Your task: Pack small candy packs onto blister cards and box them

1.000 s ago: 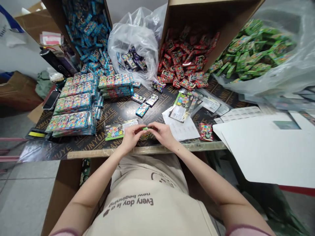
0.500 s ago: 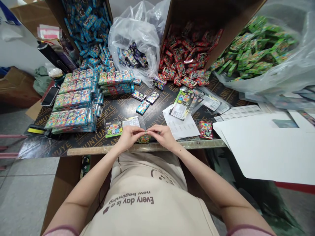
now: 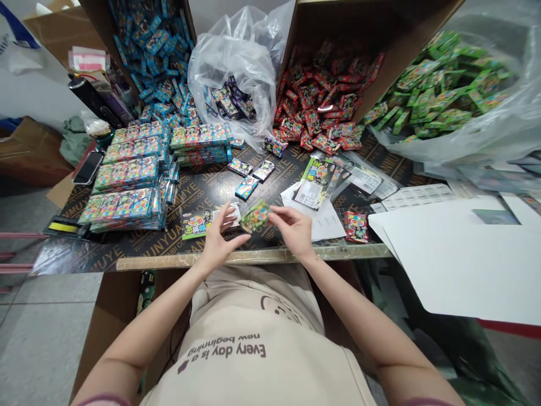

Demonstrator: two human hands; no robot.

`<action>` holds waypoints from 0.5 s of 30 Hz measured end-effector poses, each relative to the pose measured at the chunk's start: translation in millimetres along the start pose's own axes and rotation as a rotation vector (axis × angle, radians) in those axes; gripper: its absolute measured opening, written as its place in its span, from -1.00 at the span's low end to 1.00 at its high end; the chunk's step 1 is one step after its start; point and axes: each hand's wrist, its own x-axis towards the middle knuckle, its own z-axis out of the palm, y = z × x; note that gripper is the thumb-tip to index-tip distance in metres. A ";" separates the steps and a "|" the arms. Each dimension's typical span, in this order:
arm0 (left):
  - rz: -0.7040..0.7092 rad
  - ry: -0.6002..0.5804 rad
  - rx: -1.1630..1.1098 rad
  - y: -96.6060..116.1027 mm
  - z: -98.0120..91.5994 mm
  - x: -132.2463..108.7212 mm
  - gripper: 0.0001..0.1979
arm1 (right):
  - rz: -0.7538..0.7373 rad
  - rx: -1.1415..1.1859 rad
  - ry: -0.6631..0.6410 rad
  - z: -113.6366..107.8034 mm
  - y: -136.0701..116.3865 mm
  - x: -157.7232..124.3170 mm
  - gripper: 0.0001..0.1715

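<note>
Between my hands is a small green candy packet [image 3: 255, 216], slightly blurred. The fingers of my right hand [image 3: 293, 228] pinch its right end. My left hand [image 3: 220, 237] is open to its left, thumb and fingers apart. Beneath my left fingers a printed green and black card [image 3: 196, 224] in clear plastic lies on the table. Beyond the hands are a blue packet [image 3: 246, 187] and purple packets [image 3: 264, 170]. A red packet [image 3: 356, 226] lies right of my right hand, near the table's front edge.
Stacks of multicoloured packs [image 3: 122, 206] stand at left beside a phone [image 3: 88, 168]. Blue packets [image 3: 158, 84], a plastic bag [image 3: 232, 56] of purple ones, a box of red packets [image 3: 313, 121] and bagged green packets [image 3: 439, 84] line the back. White sheets [image 3: 465, 254] overhang at right.
My hands have moved apart. My left hand has opened off the green packet, while my right hand has lifted it slightly away from the table's front edge.
</note>
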 end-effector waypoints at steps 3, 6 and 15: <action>-0.262 0.139 -0.452 5.0 14.4 7.5 -0.33 | 0.119 0.166 0.093 9.3 -8.7 0.6 -0.59; -0.384 0.244 -0.665 12.6 15.1 18.4 -0.44 | -0.013 0.032 -0.098 11.8 -17.8 -12.3 -0.49; -0.541 0.071 -0.615 16.8 11.3 19.4 -0.16 | -0.525 -0.533 -0.420 1.9 -27.2 -18.3 0.00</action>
